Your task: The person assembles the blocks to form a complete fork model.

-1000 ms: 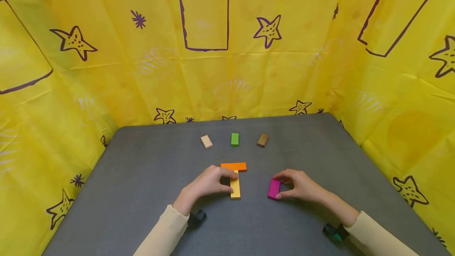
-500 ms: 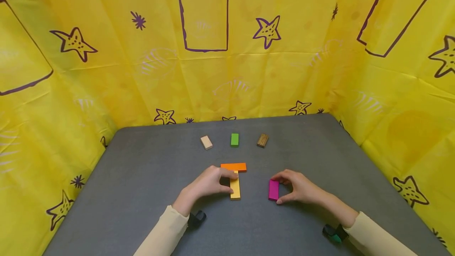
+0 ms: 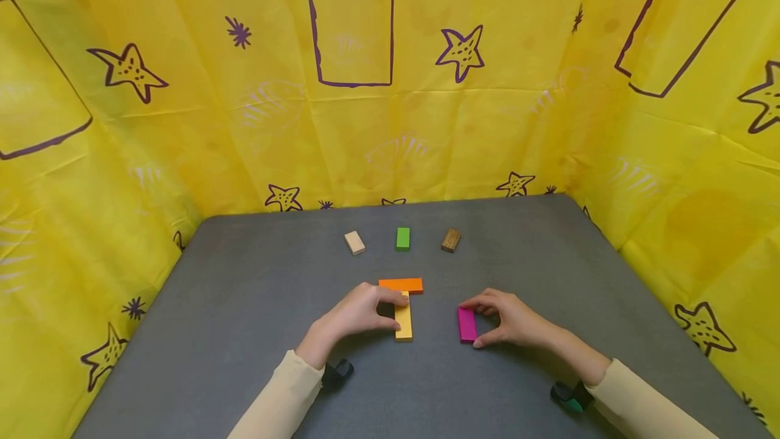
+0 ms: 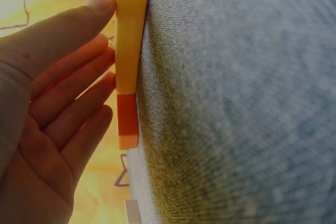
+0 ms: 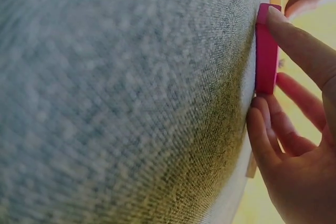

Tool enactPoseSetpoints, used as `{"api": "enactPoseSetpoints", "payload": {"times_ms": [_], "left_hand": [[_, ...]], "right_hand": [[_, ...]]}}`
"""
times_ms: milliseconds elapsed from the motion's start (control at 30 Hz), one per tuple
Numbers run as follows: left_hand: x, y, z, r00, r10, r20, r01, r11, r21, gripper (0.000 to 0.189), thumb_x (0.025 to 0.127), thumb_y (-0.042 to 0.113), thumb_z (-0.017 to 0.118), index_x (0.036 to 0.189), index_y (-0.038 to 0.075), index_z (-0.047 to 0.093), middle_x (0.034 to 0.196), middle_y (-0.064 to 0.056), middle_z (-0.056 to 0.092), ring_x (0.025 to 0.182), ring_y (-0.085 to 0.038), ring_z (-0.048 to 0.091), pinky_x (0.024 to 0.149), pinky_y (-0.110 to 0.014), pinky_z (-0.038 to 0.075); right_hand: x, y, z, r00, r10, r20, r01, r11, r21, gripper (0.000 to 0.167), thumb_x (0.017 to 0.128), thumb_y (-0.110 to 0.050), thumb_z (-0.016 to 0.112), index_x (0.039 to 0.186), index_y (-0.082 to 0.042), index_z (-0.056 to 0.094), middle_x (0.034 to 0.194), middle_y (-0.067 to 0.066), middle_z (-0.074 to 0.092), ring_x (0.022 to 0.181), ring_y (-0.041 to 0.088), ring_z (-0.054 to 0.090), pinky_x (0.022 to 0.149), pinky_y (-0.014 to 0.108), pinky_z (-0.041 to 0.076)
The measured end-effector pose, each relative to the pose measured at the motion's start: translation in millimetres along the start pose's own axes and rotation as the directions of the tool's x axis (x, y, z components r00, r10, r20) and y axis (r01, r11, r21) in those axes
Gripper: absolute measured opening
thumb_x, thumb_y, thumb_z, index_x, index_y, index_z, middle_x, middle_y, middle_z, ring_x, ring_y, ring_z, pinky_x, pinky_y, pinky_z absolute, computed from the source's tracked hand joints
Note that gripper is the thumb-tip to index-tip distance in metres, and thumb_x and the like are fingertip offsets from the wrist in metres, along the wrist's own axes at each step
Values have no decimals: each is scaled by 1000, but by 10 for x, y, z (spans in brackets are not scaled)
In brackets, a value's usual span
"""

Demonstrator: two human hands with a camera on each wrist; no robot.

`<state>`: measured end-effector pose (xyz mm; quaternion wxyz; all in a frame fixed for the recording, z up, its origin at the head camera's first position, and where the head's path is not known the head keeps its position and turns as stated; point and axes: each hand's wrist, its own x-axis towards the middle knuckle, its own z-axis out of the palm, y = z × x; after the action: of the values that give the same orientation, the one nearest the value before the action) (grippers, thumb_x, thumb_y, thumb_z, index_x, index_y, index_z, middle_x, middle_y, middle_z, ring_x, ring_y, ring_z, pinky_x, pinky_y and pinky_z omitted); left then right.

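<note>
My left hand (image 3: 356, 314) rests its thumb and fingertips on the top of a yellow wooden block (image 3: 403, 327), its fingers fairly straight in the left wrist view. The yellow block lies lengthwise, its far end against the middle of an orange block (image 3: 400, 285) set crosswise, so the two form a T. To the right, a magenta block (image 3: 466, 326) lies flat on the grey table. My right hand (image 3: 514, 317) pinches it lengthwise, with the thumb (image 5: 294, 38) at its near end and fingers at the far end.
Farther back, a pale wood block (image 3: 354, 242), a green block (image 3: 403, 238) and a brown block (image 3: 451, 240) lie spaced in a row. Yellow patterned cloth (image 3: 390, 127) walls off the back and both sides of the grey table (image 3: 268, 256).
The magenta block has shifted slightly left and turned a little counterclockwise, its far end swinging left, with my right hand following. My left hand, the yellow block and the orange block stay put.
</note>
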<state>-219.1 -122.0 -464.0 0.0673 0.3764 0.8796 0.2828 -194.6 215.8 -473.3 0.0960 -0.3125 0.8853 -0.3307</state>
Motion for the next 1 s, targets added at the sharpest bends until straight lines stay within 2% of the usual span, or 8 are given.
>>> {"api": "enactPoseSetpoints", "payload": {"times_ms": [433,667,900,1000], "left_hand": [[6,-8,0,1000,13,-17,-13,1000,8,45,75,27,81,117,18,69,115,11,67,114,-7,59,99,-28,47],[0,-7,-1,1000,12,-12,-12,1000,1,44,75,27,80,117,18,69,115,11,67,113,-6,59,99,-27,47],[-4,1,-8,1000,3,-6,-3,1000,6,45,76,28,80,118,18,69,115,11,67,112,-6,60,99,-28,47],[-3,-1,-9,1000,1,-8,-1,1000,10,45,75,29,80,118,19,69,115,11,67,114,-6,59,99,-28,47]], "right_hand": [[33,4,9,999,-33,-43,31,999,-30,62,69,-43,82,119,-13,63,106,-5,60,94,12,62,82,28,53],[73,-59,33,991,-105,-78,105,994,-13,59,69,-38,84,116,-8,64,103,0,63,90,15,65,79,29,55],[149,-164,59,999,-41,-25,42,998,42,61,69,-43,83,118,-11,63,105,-4,61,94,13,65,83,27,55],[191,-204,75,999,-45,-13,46,997,65,62,69,-43,82,119,-12,63,105,-4,61,95,12,65,85,27,54]]}}
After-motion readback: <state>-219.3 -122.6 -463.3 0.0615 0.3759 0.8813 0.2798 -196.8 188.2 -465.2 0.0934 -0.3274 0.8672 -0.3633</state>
